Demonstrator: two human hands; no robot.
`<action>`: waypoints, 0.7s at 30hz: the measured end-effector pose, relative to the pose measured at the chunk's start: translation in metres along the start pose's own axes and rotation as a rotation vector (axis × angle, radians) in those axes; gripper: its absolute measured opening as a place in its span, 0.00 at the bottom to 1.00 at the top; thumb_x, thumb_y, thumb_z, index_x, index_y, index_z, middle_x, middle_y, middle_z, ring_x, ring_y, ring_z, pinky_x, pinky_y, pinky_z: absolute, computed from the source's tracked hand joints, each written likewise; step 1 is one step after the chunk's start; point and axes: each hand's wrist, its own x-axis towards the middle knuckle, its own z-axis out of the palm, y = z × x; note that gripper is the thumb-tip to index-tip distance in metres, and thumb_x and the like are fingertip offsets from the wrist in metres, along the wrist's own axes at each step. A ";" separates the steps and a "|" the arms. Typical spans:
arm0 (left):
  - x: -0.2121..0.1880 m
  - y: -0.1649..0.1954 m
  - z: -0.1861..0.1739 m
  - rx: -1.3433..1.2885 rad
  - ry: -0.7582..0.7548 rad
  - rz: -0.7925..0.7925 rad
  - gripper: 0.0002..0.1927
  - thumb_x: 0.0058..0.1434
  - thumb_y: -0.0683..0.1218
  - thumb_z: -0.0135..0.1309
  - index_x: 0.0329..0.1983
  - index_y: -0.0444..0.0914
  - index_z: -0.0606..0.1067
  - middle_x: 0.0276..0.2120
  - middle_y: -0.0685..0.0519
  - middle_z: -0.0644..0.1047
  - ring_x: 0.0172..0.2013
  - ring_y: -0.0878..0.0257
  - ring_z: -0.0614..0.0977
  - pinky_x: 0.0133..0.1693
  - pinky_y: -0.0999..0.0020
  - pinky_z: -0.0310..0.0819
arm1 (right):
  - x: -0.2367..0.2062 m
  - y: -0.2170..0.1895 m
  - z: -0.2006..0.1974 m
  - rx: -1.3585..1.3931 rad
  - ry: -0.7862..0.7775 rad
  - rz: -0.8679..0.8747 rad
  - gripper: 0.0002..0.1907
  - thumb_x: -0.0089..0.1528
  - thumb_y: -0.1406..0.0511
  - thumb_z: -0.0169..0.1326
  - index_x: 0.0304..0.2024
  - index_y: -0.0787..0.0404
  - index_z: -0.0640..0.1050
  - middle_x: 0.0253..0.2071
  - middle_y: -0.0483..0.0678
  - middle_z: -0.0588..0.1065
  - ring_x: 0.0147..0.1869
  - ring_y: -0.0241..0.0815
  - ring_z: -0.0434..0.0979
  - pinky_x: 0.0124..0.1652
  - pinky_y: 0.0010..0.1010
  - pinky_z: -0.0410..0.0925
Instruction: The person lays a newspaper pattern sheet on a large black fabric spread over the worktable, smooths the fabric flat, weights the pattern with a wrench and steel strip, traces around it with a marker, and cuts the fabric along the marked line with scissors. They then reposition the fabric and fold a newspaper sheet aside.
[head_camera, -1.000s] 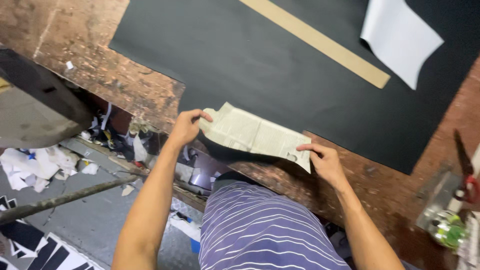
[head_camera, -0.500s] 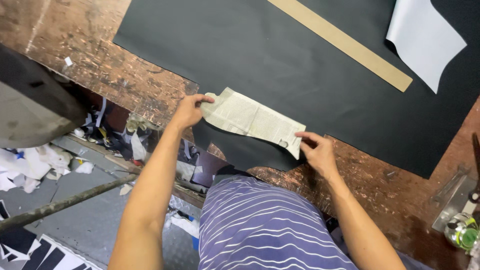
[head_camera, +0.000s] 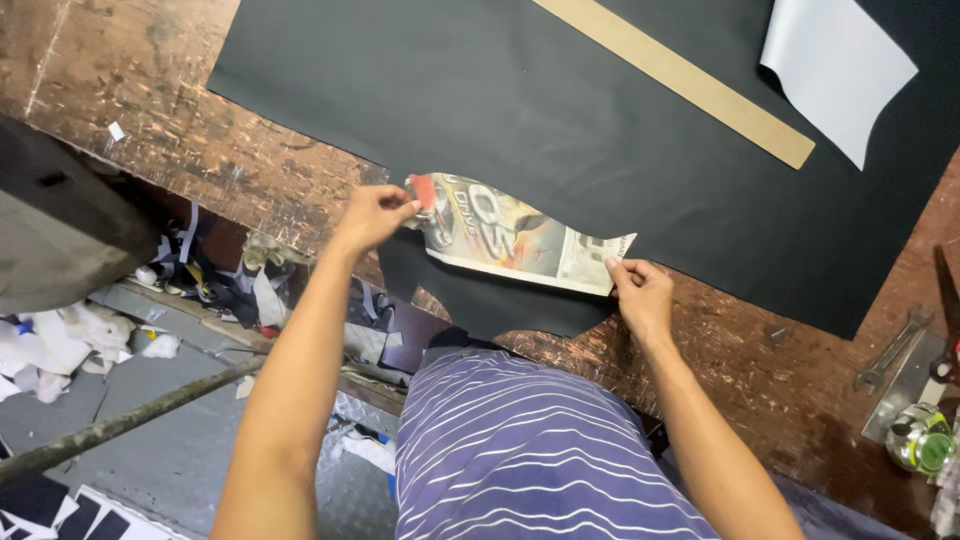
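Nearest the camera, below both hands, is the person's striped purple shirt (head_camera: 520, 450), with the two bare forearms reaching forward from it over the edge of a worn brown worktable (head_camera: 150, 150).

The left hand (head_camera: 372, 215) is closed in a pinch on the left end of a printed paper pattern piece (head_camera: 510, 235), thumb and fingers clamped on its corner. The right hand (head_camera: 640, 295) pinches the pattern's lower right corner in the same way, fingers curled, nothing else in its grip. Between the two hands the paper lies stretched out on the near edge of a large black sheet (head_camera: 560, 120) of what looks like leather or a similar material — the view is too flat to tell whether the paper is pressed fully down or lifted slightly at the ends.

As a judgement of progress: the pattern is laid on the black sheet and held at both ends, so placing it seems done or nearly done. No traced line and no cut around the paper shows — marking and cutting appear still to be done. A tongue of the black sheet (head_camera: 480, 300) hangs over the table edge just below the hands.

Beyond the hands, a long tan strip (head_camera: 680, 80) lies diagonally on the sheet, and past it a pale grey piece (head_camera: 835, 70). Well off to the right of the right hand lie a spanner (head_camera: 890, 350) and a small green-topped jar (head_camera: 920, 435).
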 end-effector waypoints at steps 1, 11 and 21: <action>0.006 -0.003 0.005 0.030 -0.004 -0.017 0.12 0.59 0.47 0.65 0.39 0.34 0.82 0.30 0.52 0.82 0.33 0.66 0.81 0.38 0.69 0.76 | 0.000 0.002 0.003 -0.035 0.020 -0.008 0.11 0.64 0.63 0.62 0.39 0.67 0.80 0.26 0.39 0.75 0.27 0.27 0.69 0.28 0.21 0.61; 0.020 -0.017 0.015 -0.256 -0.024 -0.101 0.20 0.53 0.31 0.58 0.47 0.34 0.69 0.27 0.52 0.80 0.29 0.67 0.80 0.31 0.71 0.73 | -0.023 -0.015 0.016 -0.268 0.084 -0.244 0.12 0.66 0.66 0.58 0.49 0.65 0.72 0.22 0.44 0.73 0.25 0.33 0.70 0.28 0.28 0.64; 0.013 -0.014 0.007 -0.096 -0.077 -0.086 0.13 0.55 0.34 0.54 0.41 0.33 0.84 0.32 0.50 0.83 0.32 0.67 0.82 0.36 0.73 0.76 | -0.026 -0.011 0.014 -0.476 0.015 -0.351 0.12 0.65 0.67 0.60 0.51 0.57 0.83 0.35 0.46 0.77 0.35 0.38 0.75 0.38 0.32 0.71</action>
